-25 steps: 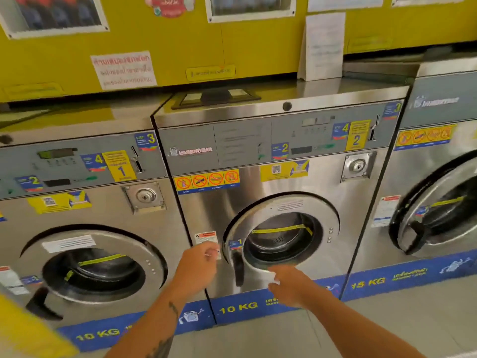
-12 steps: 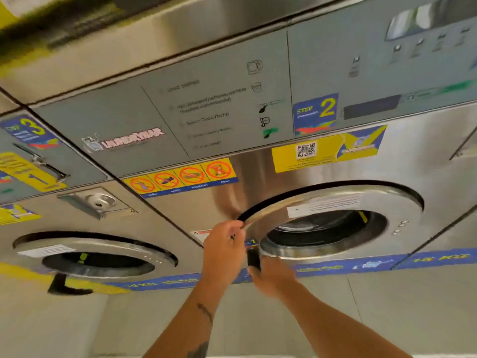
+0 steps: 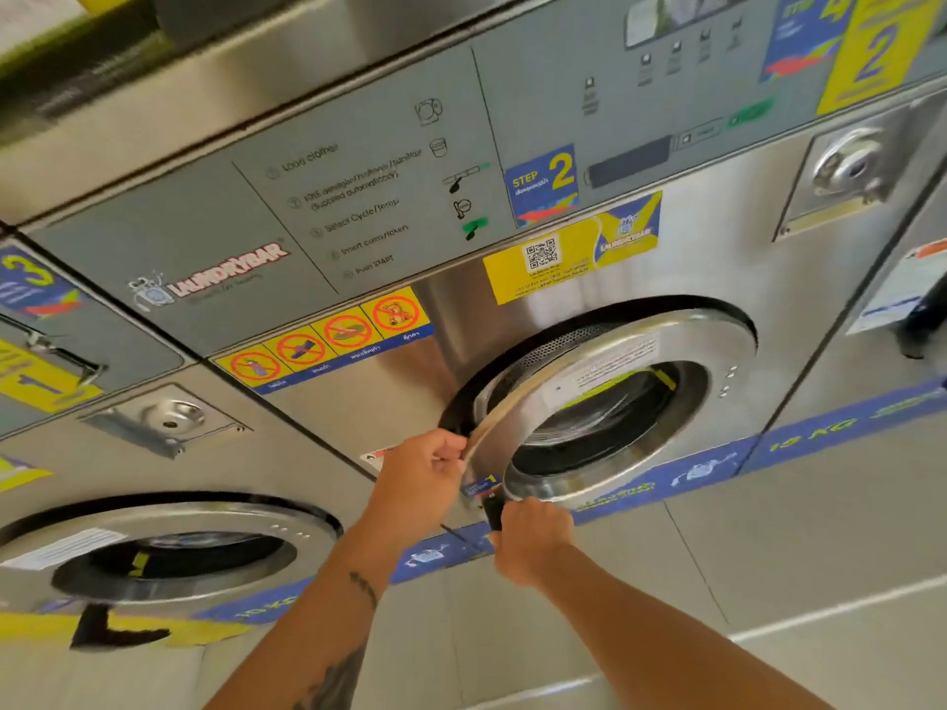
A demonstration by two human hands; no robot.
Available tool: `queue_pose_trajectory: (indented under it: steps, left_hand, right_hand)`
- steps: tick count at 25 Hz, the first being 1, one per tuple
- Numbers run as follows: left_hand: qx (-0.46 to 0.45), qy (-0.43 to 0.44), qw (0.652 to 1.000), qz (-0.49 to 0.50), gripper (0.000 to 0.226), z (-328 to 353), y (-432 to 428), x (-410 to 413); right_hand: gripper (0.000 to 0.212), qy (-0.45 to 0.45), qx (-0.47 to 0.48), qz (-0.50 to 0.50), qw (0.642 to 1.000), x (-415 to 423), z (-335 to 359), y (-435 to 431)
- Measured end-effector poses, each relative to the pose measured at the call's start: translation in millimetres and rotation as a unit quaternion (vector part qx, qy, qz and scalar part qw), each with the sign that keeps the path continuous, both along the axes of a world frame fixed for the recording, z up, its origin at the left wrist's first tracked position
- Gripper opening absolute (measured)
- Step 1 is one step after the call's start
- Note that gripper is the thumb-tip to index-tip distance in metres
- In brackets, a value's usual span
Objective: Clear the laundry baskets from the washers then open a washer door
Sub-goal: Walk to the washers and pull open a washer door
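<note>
The middle washer (image 3: 369, 381) is steel with a grey control panel. Its round steel door (image 3: 635, 351) with a glass window stands slightly ajar: a dark gap and the perforated drum show along its upper left edge. My left hand (image 3: 423, 476) grips the door's left rim. My right hand (image 3: 530, 535) is closed around the black door handle (image 3: 493, 510) just below. No laundry basket is in view.
A second washer with a shut round door (image 3: 169, 553) stands to the left, its black handle (image 3: 110, 630) at the bottom. A third washer's edge (image 3: 902, 279) is at the right. Grey tiled floor (image 3: 717, 581) lies below.
I have leaned in much closer to the middle washer. Both hands went from reaching to gripping the door's left edge and handle, and the door has swung out a little.
</note>
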State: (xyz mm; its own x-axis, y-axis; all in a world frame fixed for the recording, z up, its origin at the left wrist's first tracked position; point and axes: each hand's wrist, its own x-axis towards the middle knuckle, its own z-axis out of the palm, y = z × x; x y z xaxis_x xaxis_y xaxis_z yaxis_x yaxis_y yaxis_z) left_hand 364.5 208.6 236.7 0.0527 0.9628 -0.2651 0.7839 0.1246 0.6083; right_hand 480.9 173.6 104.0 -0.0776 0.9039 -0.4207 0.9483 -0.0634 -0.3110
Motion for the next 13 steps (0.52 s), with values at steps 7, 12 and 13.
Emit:
queue_pose_trajectory:
  steps: [7,12,13]
  left_hand:
    - [0.105,-0.006,0.972,-0.208,0.044,-5.3,-105.9,22.9]
    - [0.190,0.066,0.855,-0.478,0.076,2.5,-156.1,81.5]
    - [0.231,0.113,0.818,-0.514,0.079,6.2,-159.9,96.6]
  right_hand:
    - [0.035,-0.024,-0.056,-0.077,0.995,55.8,23.7,-130.4]
    - [0.044,0.041,-0.051,-0.220,0.973,119.3,31.4,-231.6]
    - [0.042,0.062,-0.045,-0.248,0.966,130.3,35.5,-245.7]
